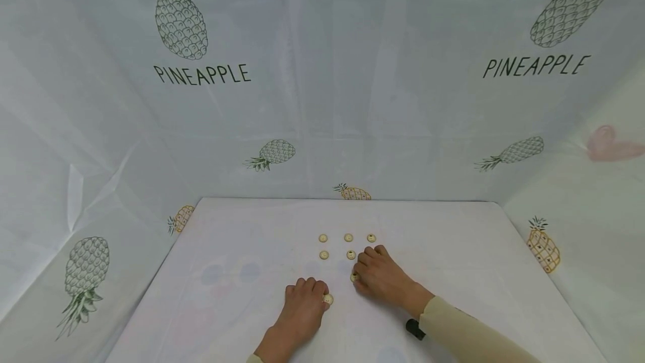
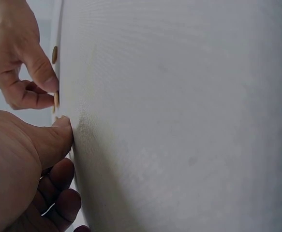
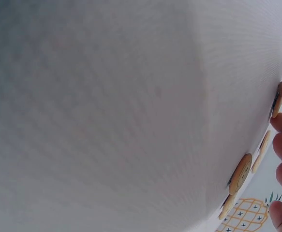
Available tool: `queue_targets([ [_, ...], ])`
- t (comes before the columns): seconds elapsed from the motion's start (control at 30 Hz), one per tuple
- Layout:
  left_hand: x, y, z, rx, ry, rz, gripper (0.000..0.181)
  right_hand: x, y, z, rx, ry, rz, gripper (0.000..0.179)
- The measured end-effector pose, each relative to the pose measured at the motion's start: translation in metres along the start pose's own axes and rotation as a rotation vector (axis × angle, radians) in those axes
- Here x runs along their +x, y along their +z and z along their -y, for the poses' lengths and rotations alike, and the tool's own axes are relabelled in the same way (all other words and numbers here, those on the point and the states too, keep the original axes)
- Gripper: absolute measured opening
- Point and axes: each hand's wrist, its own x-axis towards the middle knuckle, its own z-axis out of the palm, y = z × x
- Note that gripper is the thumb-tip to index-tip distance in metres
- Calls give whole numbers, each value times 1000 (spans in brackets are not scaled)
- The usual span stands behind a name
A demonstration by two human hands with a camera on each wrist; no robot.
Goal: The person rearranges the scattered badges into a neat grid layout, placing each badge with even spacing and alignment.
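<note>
Small round wooden discs with dark markings lie on the white-covered table (image 1: 227, 273). In the head view my left hand (image 1: 304, 307) pinches one disc (image 1: 328, 299) at the tabletop, between thumb and curled fingers. Farther forward and to the right, my right hand (image 1: 385, 276) pinches another disc (image 1: 354, 277) by its edge; it also shows between the thumb and finger in the right wrist view. Just beyond that hand, a second-row disc (image 1: 350, 255) lies beside another disc (image 1: 324, 255). A face-like drawing is visible on one disc (image 3: 241, 175) in the right wrist view.
Three discs form the back row: a left one (image 1: 323, 238), a middle one (image 1: 348, 237) and a right one (image 1: 371, 238). A black object (image 1: 415, 329) sits by the right sleeve (image 1: 468, 329). Pineapple-printed cloth (image 1: 342, 99) hangs behind the table.
</note>
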Motion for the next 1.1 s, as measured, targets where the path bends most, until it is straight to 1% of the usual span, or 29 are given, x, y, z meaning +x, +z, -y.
queue_targets([
  [0.13, 0, 0, 0, -3, -3, 5, 22, 1, 0, 1, 5, 9, 8, 19],
  [0.3, 0, -2, -1, 3, -4, 4, 22, 1, -1, 2, 14, 3, -7, 17],
  [0.43, -1, -5, -3, 20, 8, -1, 23, 0, 0, 2, 22, 0, -17, 15],
  [0.67, 0, -4, -1, 58, 22, 6, 24, 0, 0, 3, 26, 4, -5, 14],
  [0.77, 1, -5, -1, 92, 38, 5, 25, 0, 0, 3, 33, 6, 0, 14],
  [0.9, 1, -7, -2, 161, 67, 0, 28, 0, -1, 4, 42, 10, 5, 14],
  [1.1, 2, -10, -1, 260, 104, 13, 31, 1, -1, 4, 33, 12, 6, 15],
])
